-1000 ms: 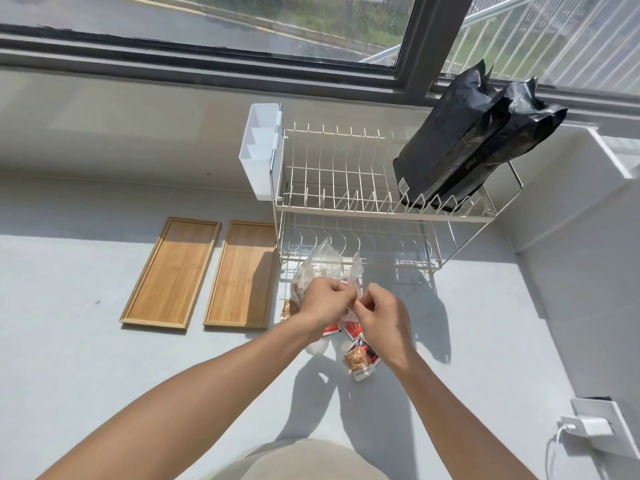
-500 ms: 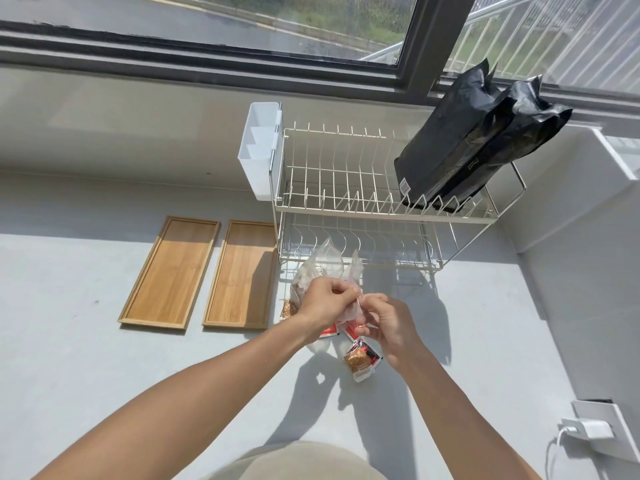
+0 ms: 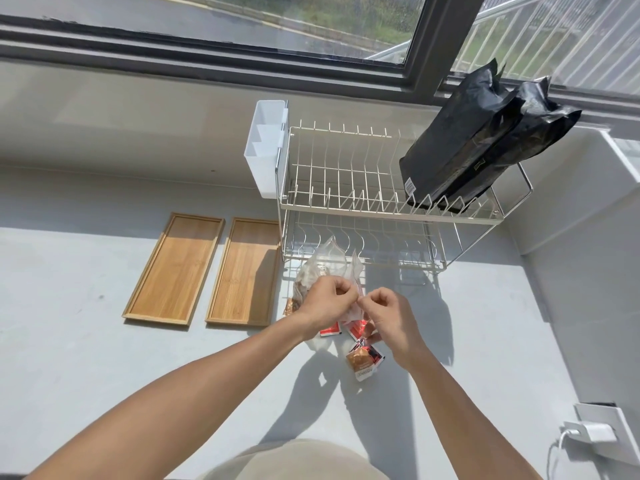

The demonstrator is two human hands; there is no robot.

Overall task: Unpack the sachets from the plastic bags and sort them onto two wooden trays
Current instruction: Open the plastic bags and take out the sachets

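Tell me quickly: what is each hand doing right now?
Left hand: pinching the clear plastic bag.
Right hand: pinching the same bag's edge.

Our right hand (image 3: 388, 317) rises back level with our left hand (image 3: 325, 301) after dipping toward the sachets (image 3: 362, 362) a moment earlier, both again pinching the clear plastic bag (image 3: 327, 263) at its top edge.
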